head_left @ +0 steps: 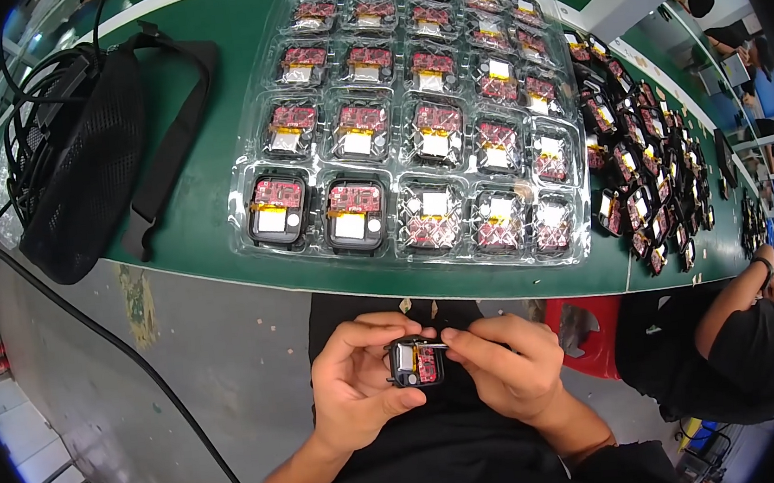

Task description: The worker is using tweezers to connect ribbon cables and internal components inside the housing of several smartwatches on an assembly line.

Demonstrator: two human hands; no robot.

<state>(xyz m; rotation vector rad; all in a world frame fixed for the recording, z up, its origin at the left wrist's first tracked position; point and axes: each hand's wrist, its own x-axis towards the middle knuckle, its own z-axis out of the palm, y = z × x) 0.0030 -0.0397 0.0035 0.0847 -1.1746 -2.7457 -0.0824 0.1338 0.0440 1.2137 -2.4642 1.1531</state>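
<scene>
Over my lap, my left hand (pixel 352 380) grips a small black square casing (pixel 407 384) between thumb and fingers. Inside the casing a red circuit board (pixel 427 365) lies beside a silver-white block (pixel 406 358), with a yellow strip between them. My right hand (pixel 510 360) pinches a thin metal tool (pixel 432 344), whose shaft crosses the casing's upper edge. The tool's kind and its exact tip are too small to tell. Beyond my hands, a clear plastic tray (pixel 249 255) on the green table (pixel 199 276) bears rows of similar casings; some at its front right sit under clear plastic.
A heap of similar casings (pixel 644 156) is piled right of the tray. At the left lie a black mesh bag (pixel 89 191) and bundled cables; one black cable (pixel 152 366) hangs past the table edge. A red stool (pixel 592 343) and a seated co-worker (pixel 707 369) are close at the right.
</scene>
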